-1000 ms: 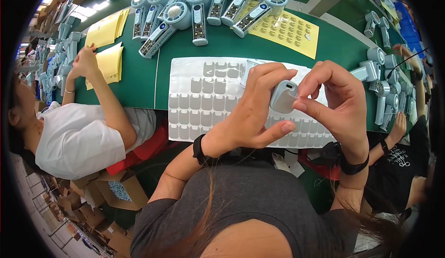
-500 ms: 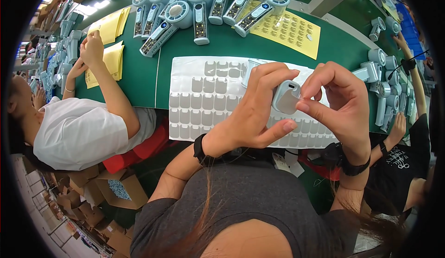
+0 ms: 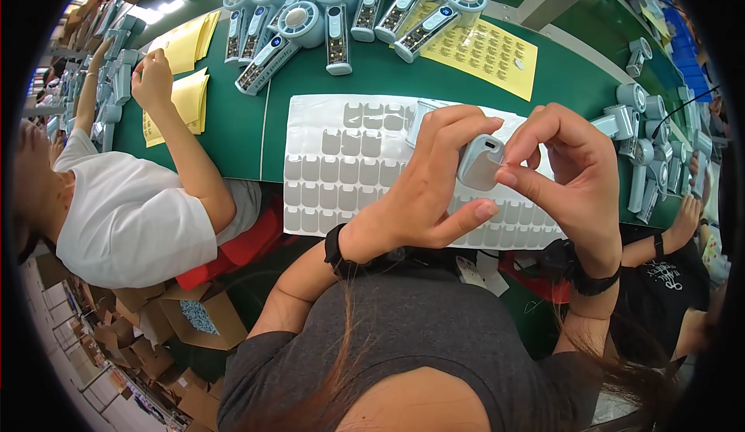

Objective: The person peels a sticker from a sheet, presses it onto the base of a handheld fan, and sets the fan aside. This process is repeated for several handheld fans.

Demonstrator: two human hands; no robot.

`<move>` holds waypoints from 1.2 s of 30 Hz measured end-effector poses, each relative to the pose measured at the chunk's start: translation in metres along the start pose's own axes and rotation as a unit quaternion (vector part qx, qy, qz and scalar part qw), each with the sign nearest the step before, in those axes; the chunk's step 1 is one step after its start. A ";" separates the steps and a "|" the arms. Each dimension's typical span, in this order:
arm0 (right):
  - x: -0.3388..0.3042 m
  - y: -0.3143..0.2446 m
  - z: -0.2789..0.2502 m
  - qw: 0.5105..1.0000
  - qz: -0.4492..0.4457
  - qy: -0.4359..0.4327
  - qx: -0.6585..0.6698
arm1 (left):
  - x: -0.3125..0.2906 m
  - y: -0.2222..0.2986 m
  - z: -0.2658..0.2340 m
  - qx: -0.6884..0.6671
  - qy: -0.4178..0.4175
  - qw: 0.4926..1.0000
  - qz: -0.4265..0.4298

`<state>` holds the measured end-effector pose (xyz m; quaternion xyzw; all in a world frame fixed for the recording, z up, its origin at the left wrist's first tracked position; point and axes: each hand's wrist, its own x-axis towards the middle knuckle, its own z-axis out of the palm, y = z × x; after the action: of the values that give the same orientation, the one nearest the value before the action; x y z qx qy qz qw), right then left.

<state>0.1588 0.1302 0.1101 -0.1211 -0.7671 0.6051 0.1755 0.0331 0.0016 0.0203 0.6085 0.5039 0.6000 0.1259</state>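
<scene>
My left hand [image 3: 423, 180] grips a light blue handheld fan [image 3: 471, 150], the end of its handle turned up toward me and a small dark port showing in it. Most of the fan is hidden behind my fingers. A grey sticker [image 3: 484, 171] covers part of that end. My right hand [image 3: 566, 164] is closed, its thumb and index fingertip pinching the sticker's edge beside the handle. Under both hands lies a white sheet [image 3: 306, 114] with rows of grey rounded stickers; gaps show in its upper rows.
Several light blue fans [image 3: 335, 32] lie along the table's far side, beside a yellow printed label sheet [image 3: 508, 56]. More yellow sheets [image 3: 182, 95] lie at left. Co-workers sit on both sides, the left one's arm [image 3: 182, 137] near those sheets. Further fans [image 3: 640, 160] crowd the right.
My hands, the fan and the sticker have stayed almost still. At far left another arm now reaches forward among the fans; the right co-worker's hands and arm have shifted.
</scene>
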 end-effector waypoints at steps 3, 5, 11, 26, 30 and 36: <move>0.000 -0.001 0.000 1.000 0.004 0.000 -0.004 | 0.001 0.000 0.000 -0.002 0.000 1.000 -0.001; 0.000 -0.001 0.000 1.000 0.006 0.000 -0.006 | 0.001 0.001 0.000 -0.003 0.000 1.000 -0.002; 0.004 -0.006 0.003 0.999 -0.004 0.014 -0.037 | 0.003 0.001 -0.002 -0.015 0.000 1.000 -0.015; 0.008 -0.018 0.007 0.991 0.108 0.044 -0.059 | 0.005 0.002 -0.002 -0.013 0.022 0.999 -0.032; 0.007 -0.019 0.008 0.993 0.089 0.050 -0.052 | 0.006 0.002 -0.002 -0.005 0.010 1.000 -0.022; -0.002 -0.019 0.012 0.995 0.006 0.065 -0.071 | 0.006 0.001 -0.002 0.001 0.009 1.000 -0.027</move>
<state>0.1560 0.1145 0.1259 -0.1772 -0.7941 0.5413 0.2121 0.0312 0.0045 0.0251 0.5892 0.5220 0.6013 0.1371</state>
